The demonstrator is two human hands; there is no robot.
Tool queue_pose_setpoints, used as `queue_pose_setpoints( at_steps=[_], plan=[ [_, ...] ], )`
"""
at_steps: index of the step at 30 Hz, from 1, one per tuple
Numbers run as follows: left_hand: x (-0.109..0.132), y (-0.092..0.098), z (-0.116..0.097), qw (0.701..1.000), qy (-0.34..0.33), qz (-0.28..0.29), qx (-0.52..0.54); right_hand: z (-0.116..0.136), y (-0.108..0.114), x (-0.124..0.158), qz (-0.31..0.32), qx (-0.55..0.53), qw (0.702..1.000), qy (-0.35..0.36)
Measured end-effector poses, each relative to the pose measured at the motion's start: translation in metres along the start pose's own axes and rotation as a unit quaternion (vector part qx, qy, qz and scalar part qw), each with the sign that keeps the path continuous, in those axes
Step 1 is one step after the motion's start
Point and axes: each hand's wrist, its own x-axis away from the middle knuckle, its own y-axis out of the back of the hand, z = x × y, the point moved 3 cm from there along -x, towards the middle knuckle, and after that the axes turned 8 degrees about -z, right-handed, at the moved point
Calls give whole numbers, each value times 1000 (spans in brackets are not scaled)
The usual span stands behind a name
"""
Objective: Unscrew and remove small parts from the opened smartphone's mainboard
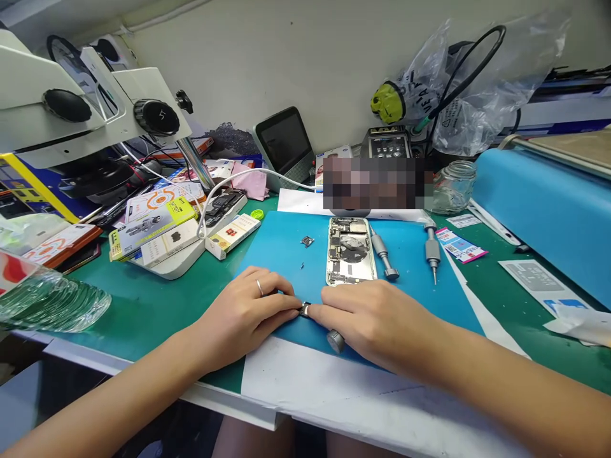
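Observation:
A small phone part (304, 310), dark with a pale patch, sits between my fingertips just above the blue mat (272, 245). My left hand (245, 308), with a ring on one finger, pinches its left side. From the right, my right hand (367, 318) closes on the same part, its fingers curled. The grey end of a tool (335, 341) sticks out below my right hand; the remainder is hidden. Beyond the hands lies an opened phone (352, 251) with bare inner boards. A small loose component (307, 242) and a tiny piece (301, 266) rest to its left.
Right of the phone lie a grey screwdriver (384, 254) and another screwdriver (433, 251). A microscope (119, 108) overhangs the left side, above several boxes (155, 226). A clear bottle (52, 299) is at far left, a glass jar (453, 184) at back right.

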Motion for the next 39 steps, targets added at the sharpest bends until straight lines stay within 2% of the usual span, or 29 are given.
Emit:
queue_pose_setpoints(
  at_steps=[6,11,21,27,39],
  plan=[
    [1,0,1,1000,12,10,4,-1,2,-4,-28,-23,999,-4],
    [1,1,2,1000,19,14,6,-9,11,-2,-57,-24,997,-40],
    [1,1,2,999,28,19,0,-6,8,-6,-29,-52,998,-26],
    [0,0,2,999,31,24,3,-7,3,-6,-14,-34,999,-11],
    [1,-2,0,999,35,17,14,5,-4,-13,46,84,995,13]
  ],
)
